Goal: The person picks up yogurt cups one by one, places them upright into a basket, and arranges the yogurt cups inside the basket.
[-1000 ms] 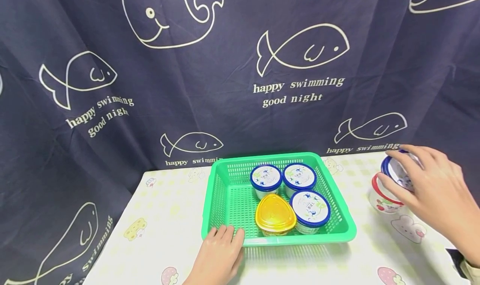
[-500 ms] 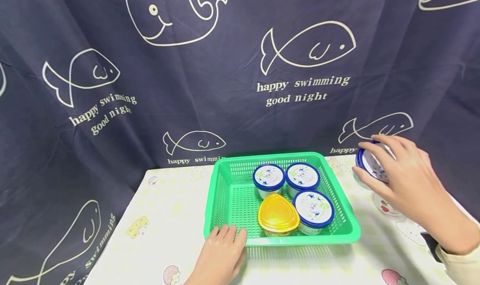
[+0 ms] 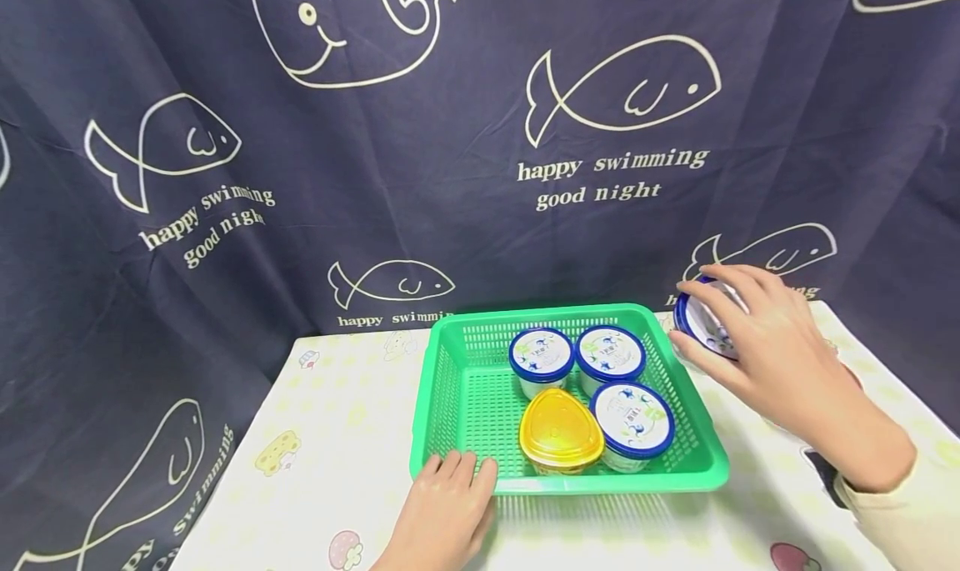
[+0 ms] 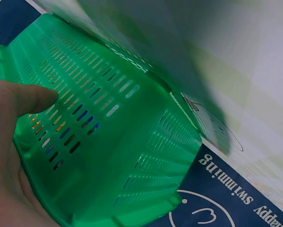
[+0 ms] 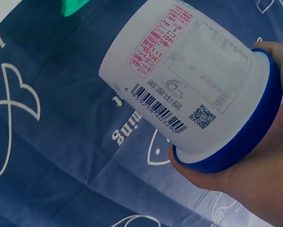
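Note:
My right hand (image 3: 772, 350) grips a white tub with a blue lid (image 3: 708, 317) by its lid, just right of the basket. In the right wrist view the tub (image 5: 188, 85) shows a barcode and printed label, the blue lid in my fingers. My left hand (image 3: 446, 504) holds the front-left rim of a green plastic basket (image 3: 422, 404), thumb on the outer wall (image 4: 132, 118) in the left wrist view. Inside the basket, on its right side, stand three blue-lidded tubs (image 3: 542, 354) and a container with a yellow, rounded-triangle lid (image 3: 561, 429).
The table (image 3: 300, 488) has a pale checked cloth with cartoon prints. A dark blue curtain (image 3: 450, 179) with white fish drawings hangs right behind it. A red-edged item peeks out behind my right wrist, mostly hidden.
My right hand has carried the blue-lidded tub leftward from beside a red-rimmed tub to near the basket's right side. My left hand has stayed on the basket rim.

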{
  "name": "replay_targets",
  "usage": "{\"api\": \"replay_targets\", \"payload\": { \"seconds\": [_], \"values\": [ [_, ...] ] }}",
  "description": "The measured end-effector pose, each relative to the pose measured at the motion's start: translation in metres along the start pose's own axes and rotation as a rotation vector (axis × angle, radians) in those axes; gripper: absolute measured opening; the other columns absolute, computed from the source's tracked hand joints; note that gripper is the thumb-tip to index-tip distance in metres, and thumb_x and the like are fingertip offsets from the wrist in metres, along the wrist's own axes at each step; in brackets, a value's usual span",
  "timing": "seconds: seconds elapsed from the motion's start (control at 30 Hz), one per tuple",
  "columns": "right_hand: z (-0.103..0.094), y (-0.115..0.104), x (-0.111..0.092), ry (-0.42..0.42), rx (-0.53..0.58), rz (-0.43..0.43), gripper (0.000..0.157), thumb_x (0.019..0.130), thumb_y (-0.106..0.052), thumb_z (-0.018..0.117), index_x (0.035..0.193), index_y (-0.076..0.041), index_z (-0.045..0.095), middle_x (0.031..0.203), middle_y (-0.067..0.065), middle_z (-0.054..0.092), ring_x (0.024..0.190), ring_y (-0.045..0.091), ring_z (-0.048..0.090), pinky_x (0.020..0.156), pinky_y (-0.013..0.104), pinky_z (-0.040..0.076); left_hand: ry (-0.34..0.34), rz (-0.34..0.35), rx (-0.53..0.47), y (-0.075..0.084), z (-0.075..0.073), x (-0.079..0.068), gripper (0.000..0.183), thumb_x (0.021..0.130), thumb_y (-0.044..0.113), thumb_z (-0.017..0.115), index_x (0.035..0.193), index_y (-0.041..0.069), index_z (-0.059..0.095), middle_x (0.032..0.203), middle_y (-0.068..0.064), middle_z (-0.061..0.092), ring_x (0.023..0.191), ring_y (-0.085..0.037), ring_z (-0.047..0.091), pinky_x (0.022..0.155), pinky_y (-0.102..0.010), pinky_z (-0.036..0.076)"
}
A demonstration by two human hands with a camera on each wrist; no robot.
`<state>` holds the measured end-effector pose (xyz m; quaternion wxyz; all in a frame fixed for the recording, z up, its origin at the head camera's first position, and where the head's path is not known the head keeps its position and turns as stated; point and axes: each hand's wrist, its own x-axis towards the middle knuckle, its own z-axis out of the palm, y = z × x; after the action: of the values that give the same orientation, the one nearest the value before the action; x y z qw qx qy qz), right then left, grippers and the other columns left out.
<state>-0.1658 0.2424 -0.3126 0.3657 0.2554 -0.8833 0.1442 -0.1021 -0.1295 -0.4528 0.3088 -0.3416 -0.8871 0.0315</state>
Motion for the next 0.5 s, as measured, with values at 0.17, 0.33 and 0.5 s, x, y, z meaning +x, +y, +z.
{"api": "replay_targets", "payload": {
  "seconds": [0.17, 0.33, 0.5],
  "values": [
    [0.007, -0.006, 0.006, -0.021, 0.020, -0.014, 0.055, 0.076, -0.032, 0.077, 0.125, -0.011, 0.065, 0.131, 0.019, 0.056, 0.124, 0.046, 0.044, 0.091, 0.069, 0.033, -0.016, -0.003, -0.004, 0.000, 0.000, 0.000, 0.022, 0.077, 0.027, 0.063, 0.090, 0.014, 0.051, 0.070, 0.003, 0.043, 0.063, -0.017, 0.045, 0.057, -0.027, 0.027],
    [0.011, -0.012, 0.010, -0.042, 0.017, -0.025, 0.055, 0.077, -0.032, 0.076, 0.126, -0.011, 0.064, 0.132, 0.019, 0.055, 0.125, 0.048, 0.043, 0.092, 0.071, 0.033, -0.026, 0.003, 0.001, -0.001, 0.000, 0.000, 0.025, 0.076, 0.027, 0.067, 0.091, 0.014, 0.051, 0.071, 0.003, 0.043, 0.064, -0.017, 0.046, 0.057, -0.027, 0.028],
    [0.014, -0.015, 0.014, -0.035, 0.025, -0.042, 0.054, 0.077, -0.033, 0.075, 0.126, -0.011, 0.064, 0.132, 0.019, 0.055, 0.125, 0.047, 0.043, 0.092, 0.072, 0.033, -0.028, 0.005, 0.006, -0.001, 0.000, 0.000, 0.026, 0.076, 0.028, 0.067, 0.091, 0.014, 0.051, 0.071, 0.003, 0.044, 0.064, -0.017, 0.047, 0.057, -0.027, 0.030]
  ]
}}
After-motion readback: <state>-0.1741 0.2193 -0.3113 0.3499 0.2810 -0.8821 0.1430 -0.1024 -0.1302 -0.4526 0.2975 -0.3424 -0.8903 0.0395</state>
